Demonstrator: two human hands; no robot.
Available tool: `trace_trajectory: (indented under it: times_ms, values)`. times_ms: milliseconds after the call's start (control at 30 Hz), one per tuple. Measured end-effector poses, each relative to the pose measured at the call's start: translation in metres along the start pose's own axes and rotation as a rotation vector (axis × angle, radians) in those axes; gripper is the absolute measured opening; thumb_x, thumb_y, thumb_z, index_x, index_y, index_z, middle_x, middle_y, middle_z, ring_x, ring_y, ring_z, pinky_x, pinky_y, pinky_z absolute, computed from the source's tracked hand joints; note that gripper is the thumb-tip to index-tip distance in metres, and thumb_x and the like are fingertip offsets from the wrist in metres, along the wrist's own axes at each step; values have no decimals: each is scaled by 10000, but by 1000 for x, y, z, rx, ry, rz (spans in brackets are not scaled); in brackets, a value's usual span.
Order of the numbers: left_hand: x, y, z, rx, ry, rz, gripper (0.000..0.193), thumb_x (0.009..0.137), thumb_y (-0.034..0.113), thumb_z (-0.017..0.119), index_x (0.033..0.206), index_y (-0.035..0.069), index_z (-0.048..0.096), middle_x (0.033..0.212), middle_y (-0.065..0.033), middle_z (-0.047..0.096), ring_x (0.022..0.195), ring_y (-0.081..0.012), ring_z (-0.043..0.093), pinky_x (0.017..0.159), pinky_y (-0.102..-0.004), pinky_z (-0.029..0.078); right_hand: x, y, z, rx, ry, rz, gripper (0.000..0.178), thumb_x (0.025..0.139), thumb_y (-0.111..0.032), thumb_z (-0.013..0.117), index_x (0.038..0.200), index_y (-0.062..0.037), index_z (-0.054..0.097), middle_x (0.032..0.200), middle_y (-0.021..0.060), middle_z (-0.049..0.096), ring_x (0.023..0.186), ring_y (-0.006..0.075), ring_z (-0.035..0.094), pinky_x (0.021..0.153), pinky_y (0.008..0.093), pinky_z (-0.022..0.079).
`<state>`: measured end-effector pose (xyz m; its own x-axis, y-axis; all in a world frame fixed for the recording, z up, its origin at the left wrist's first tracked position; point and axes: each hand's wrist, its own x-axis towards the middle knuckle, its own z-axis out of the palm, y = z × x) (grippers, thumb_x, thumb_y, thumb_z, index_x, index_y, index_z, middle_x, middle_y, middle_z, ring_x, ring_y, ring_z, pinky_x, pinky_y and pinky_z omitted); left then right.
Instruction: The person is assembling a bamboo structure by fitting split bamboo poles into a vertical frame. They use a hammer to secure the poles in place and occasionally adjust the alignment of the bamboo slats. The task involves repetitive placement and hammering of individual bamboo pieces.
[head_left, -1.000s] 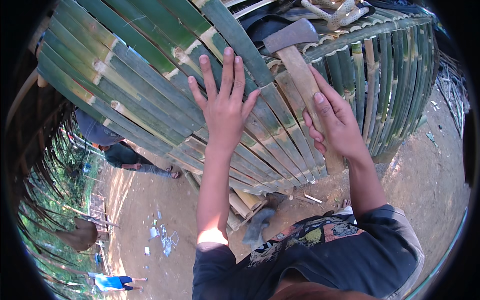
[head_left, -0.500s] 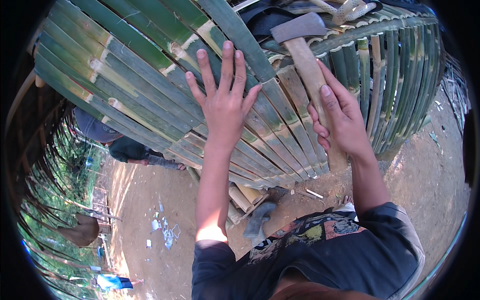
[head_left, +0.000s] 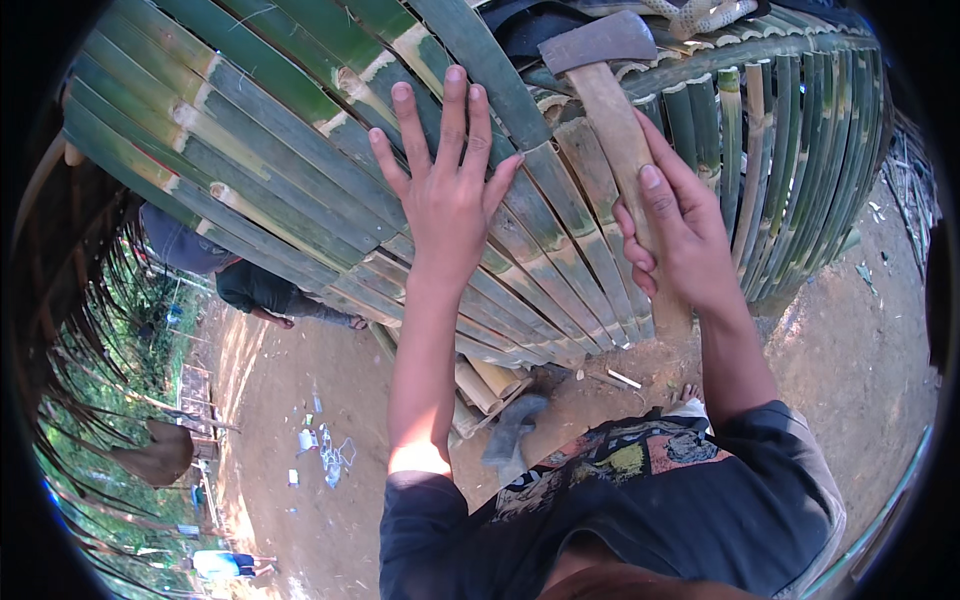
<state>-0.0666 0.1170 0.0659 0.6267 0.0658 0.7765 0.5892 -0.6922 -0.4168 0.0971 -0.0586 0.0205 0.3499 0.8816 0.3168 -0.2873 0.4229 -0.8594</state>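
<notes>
A large panel of split green bamboo slats (head_left: 300, 170), laid side by side, fills the upper part of the head view and slopes down toward the right, where further slats (head_left: 800, 150) curve away. Bare earthen ground (head_left: 860, 360) lies below and around the panel. Another person (head_left: 250, 285) in dark clothing crouches at the panel's lower left edge, partly hidden by it. The left hand (head_left: 450, 195) is open, its fingers spread and its palm pressed flat against the slats near the middle of the panel; it grasps nothing. The right hand (head_left: 680, 240) is clenched around the wooden handle (head_left: 620, 130) of a hatchet, gripping it at its lower part. The hatchet rests along the panel just to the right of the left hand, the two hands near each other but apart. Its grey metal head (head_left: 595, 42) points up and lies at the top edge of the panel, beside a dark gap in the slats. Small cut bamboo pieces (head_left: 490, 385) lie on the ground under the panel's lower edge.
</notes>
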Motion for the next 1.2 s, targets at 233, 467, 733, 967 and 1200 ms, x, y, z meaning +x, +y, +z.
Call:
trace_trajectory:
  times_ms: [233,467,733,967,1200]
  values:
    - [0,1,-2,25,-13,-7,859,829,416,806,1573,157,466,1693,-9,340,1592,-371,182,1253,-589,35,-1,1,3,36,-5,18,522,1139,-263,425,1639,-169,308,768,33,543,506,63,458,396,237,448]
    - [0,1,0,-1,-9,-9,856,841,408,800,1583,163,451,1696,-12,333,1592,-374,179,1250,-601,33,-3,3,4,-5,-21,23,534,1139,-277,422,1648,-190,284,771,38,543,503,67,454,392,233,434]
    - [-1,1,-1,26,-9,-2,855,849,417,792,1585,156,443,1702,-13,318,1594,-375,168,1249,-602,37,-7,2,7,-31,-33,35,527,1138,-277,432,1641,-184,306,761,32,539,512,65,461,388,235,436]
    - [1,2,-1,36,-7,-2,854,843,427,789,1575,142,453,1695,-16,332,1591,-376,179,1253,-595,41,-3,-2,1,-10,-20,92,530,1135,-296,438,1642,-212,310,765,30,534,500,67,440,391,234,419]
    - [0,2,-2,24,-18,-8,885,826,418,803,1584,143,439,1699,-9,324,1592,-376,171,1251,-606,46,-3,2,3,-24,0,63,529,1138,-278,433,1644,-198,302,772,28,544,508,65,462,404,229,431]
